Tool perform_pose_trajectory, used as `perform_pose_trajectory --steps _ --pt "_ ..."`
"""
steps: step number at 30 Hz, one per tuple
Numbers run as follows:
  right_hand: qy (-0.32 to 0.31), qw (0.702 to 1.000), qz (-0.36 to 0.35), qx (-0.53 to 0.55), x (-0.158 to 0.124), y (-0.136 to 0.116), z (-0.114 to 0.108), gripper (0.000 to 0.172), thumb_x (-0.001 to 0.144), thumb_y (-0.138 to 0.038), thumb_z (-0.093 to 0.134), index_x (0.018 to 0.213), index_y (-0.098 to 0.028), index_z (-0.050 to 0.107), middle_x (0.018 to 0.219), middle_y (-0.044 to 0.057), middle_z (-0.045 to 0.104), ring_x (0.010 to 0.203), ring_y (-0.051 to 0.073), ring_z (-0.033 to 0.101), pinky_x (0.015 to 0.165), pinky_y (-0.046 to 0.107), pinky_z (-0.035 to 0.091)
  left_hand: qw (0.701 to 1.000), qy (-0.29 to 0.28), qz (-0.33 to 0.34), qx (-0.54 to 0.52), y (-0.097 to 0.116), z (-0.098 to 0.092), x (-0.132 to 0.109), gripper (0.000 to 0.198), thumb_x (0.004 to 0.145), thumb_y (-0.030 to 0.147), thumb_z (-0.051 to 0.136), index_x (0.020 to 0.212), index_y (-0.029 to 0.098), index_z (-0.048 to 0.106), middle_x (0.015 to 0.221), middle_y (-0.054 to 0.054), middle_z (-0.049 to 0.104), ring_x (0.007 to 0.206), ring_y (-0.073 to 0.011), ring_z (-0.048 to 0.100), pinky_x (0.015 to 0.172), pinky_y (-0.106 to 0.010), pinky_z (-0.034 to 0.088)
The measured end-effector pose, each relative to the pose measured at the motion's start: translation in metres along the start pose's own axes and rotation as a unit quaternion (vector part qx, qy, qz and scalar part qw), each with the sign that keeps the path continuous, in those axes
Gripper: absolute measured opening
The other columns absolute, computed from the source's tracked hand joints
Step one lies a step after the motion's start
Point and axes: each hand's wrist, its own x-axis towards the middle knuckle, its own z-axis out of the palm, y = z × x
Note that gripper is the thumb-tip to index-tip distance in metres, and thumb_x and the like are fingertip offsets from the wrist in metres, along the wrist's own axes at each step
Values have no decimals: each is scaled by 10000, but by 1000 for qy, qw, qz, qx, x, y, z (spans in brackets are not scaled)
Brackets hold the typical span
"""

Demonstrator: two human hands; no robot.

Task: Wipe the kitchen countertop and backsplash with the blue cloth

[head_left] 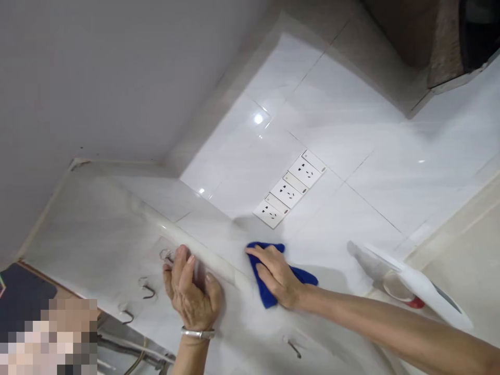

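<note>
My right hand point(280, 278) presses a folded blue cloth point(269, 297) flat on the white tiled wall point(304, 250), below a row of sockets point(289, 188). The fingers are bent over the cloth, and its edges stick out around them. To the left, my left hand point(193, 291), with a silver bracelet at the wrist, rests against the tiled panel beside the rounded corner strip. Its thumb stands apart from the slightly bent fingers, and it holds nothing. Just by its fingertips is a clear stick-on hook point(166, 254).
More hooks point(147, 288) run down the left panel, with another hook point(292, 347) at the lower middle. A white plastic object point(425, 291) stands at right by a red-based round container point(400, 289). Pipes point(133, 351) show at lower left. A cabinet corner point(410, 104) juts in above.
</note>
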Motion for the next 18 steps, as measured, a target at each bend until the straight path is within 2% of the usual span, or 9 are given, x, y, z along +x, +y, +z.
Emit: perform_pose_trajectory --steps 3,6,8,11,14,16,18 --pt "-4 995 -98 13 62 -58 2 500 999 -286 408 1486 -308 517 1325 56 646 1180 242 535 1089 513 442 1000 11 -1 -7 2 -1 0 611 929 189 522 1529 159 410 1574 -206 499 1467 -283 483 1247 -563 358" --pt "-47 982 -184 21 124 -90 9 529 1009 -300 407 1534 -356 445 1458 -5 591 1319 236 452 1186 506 374 1000 20 1 -15 3 -1 1 601 927 201 529 1518 159 427 1562 -204 515 1457 -290 496 1219 -559 405" --pt "-80 980 -178 40 165 -91 17 516 1034 -348 366 1546 -362 422 1533 -41 532 1360 231 421 1229 501 332 1000 22 0 -14 3 -1 1 602 919 174 525 1514 161 433 1551 -196 529 1451 -289 504 1221 -566 402" --pt "-107 985 -114 69 211 -68 28 515 1054 -437 334 1560 -364 395 1538 -33 516 1395 238 398 1252 517 300 1000 12 0 -17 3 0 1 629 889 142 546 1508 162 437 1515 -192 568 1436 -297 521 1219 -580 395" --pt "-119 989 -46 78 217 -34 31 554 1050 -519 342 1576 -348 367 1457 12 564 1430 266 372 1246 568 293 1000 6 -6 -21 4 1 1 683 845 141 591 1509 169 432 1496 -192 583 1421 -319 533 1209 -597 395" --pt "-123 989 -14 76 193 -14 25 578 1040 -572 349 1580 -367 351 1465 16 550 1454 280 347 1245 595 281 999 11 -12 -29 5 2 1 699 827 147 609 1505 174 440 1489 -191 587 1407 -334 544 1195 -605 409" --pt "-125 990 16 68 153 4 15 594 1030 -617 340 1578 -386 350 1520 8 509 1460 282 336 1251 590 269 999 15 -14 -37 6 4 1 693 825 155 616 1498 175 453 1488 -186 588 1397 -344 550 1181 -611 428"
